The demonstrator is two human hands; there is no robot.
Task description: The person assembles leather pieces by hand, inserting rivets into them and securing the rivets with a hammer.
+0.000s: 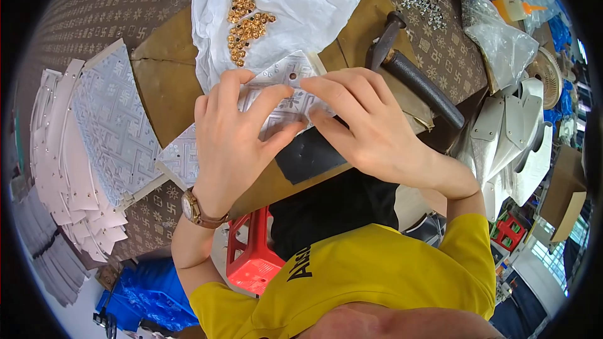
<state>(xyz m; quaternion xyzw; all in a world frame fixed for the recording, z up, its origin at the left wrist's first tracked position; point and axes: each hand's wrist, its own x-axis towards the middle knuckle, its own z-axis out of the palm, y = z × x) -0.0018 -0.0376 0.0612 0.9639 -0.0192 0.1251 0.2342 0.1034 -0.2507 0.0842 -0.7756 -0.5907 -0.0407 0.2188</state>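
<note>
Both hands are at a grey-and-white patterned panel [276, 81], which has a small dark hole near its upper right. My left hand [226, 129] holds the panel's left side with curled fingers, and its thumb rests on the near part. From the right, my right hand [361, 119] grips the panel, fingertips close to the hole; anything small between them is hidden. Just beyond lie gold-coloured metal fittings [248, 28] on crumpled white sheeting [308, 6]. Below the panel sits a flat black block [308, 158]. A hammer [427, 85] rests right of my right hand.
Stacked patterned panels [116, 125] and pale pink pieces [66, 163] with studs lie at left. Small silver fittings [421, 5] are scattered at the back right. White pieces [505, 132] hang over the table's right side, near a clear plastic bag [499, 41]. A red stool [254, 257] stands below.
</note>
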